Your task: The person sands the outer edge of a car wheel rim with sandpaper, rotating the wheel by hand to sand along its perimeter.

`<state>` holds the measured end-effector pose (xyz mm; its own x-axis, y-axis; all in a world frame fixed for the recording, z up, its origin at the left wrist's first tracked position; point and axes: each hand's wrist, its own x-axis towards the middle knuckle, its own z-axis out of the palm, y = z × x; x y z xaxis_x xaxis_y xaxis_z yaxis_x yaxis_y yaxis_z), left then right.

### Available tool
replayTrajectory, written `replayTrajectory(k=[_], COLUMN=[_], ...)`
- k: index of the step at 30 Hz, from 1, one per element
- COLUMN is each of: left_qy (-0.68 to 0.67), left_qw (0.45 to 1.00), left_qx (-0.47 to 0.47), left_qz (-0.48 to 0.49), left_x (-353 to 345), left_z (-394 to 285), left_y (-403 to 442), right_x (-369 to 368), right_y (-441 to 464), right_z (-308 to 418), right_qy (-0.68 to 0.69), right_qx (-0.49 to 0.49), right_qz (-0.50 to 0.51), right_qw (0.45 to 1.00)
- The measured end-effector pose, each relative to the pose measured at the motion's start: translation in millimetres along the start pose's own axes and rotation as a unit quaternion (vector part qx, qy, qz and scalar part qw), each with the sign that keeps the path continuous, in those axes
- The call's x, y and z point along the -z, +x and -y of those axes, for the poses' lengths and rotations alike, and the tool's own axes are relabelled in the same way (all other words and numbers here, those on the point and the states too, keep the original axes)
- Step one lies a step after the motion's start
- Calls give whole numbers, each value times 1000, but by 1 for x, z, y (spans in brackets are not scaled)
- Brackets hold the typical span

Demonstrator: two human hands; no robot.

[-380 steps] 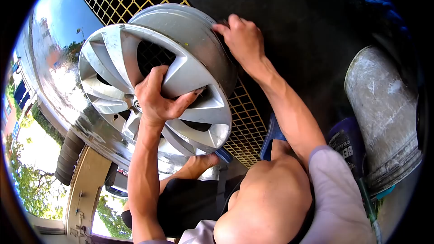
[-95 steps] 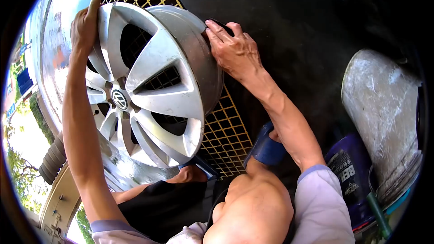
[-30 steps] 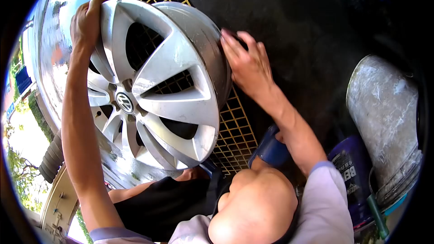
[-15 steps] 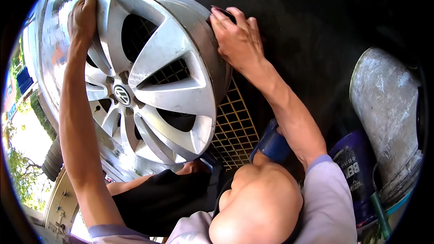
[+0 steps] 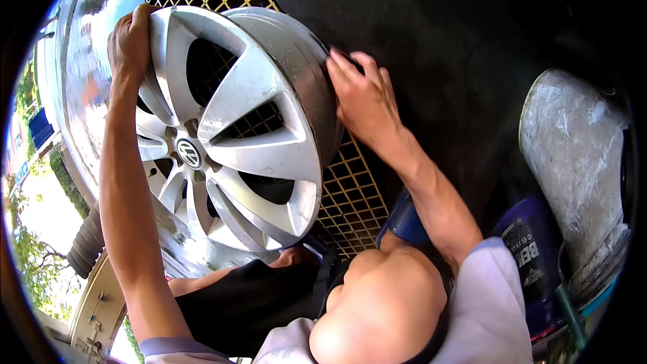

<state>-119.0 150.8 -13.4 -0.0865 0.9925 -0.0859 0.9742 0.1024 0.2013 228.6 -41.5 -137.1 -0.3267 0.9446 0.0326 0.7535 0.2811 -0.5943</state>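
Wheel [image 5: 259,84] likely needed steadying: your left hand [image 5: 129,44] gripped it, your right hand [image 5: 364,98] held a dark piece [image 5: 353,63].

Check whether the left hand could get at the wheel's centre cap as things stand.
Probably yes: the centre cap shows uncovered with nothing lying over it, though the left hand would likely have to release the wheel first.

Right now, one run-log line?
left hand: gripping Volkswagen alloy wheel; right hand: holding dark item at wheel's barrel; yellow grating: behind wheel
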Motion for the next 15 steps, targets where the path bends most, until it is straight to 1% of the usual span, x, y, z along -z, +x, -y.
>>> replayTrajectory(k=[1, 3, 4, 5, 7, 8, 10, 11, 13, 15], left_qy=[10, 41, 39, 38, 8, 10, -1, -6, 14, 11], left_qw=[1000, 999, 999, 999, 999, 1000, 1000, 1000, 999, 1000], left_qx=[-8, -3, 1, -1, 45, 26, 21, 20, 29, 6], left_qz=[3, -16, -13, -18, -2, -5, -5, 2, 10, 5], left_x=[-1, 1, 2, 2, 1, 0, 0, 0, 2, 3], left_z=[-1, -11, -11, -12, -8, -2, -5, -7, -10, -10], left_y=[-3, -9, -6, -5, -5, -2, -1, -5, -10, -6], right_x=[1, -1, -2, -11, -12, -9, -6, -12, -5, 0], right_y=[-6, 10, 27, 41, 41, 32, -3, -10, 7, 42], right_z=[3, -1, -1, 0, 1, 0, -3, -2, -2, -2], right_qy=[6, 17, 44, 24, 42, 39, 60, 46, 47, 49], right_qx=[-24, -8, -6, -14, -19, -20, -26, -43, -21, -9], right_qz=[27, -5, 2, -3, -3, -6, -1, 5, -11, 30], right_qw=[999, 1000, 999, 1000, 999, 999, 998, 998, 999, 998])
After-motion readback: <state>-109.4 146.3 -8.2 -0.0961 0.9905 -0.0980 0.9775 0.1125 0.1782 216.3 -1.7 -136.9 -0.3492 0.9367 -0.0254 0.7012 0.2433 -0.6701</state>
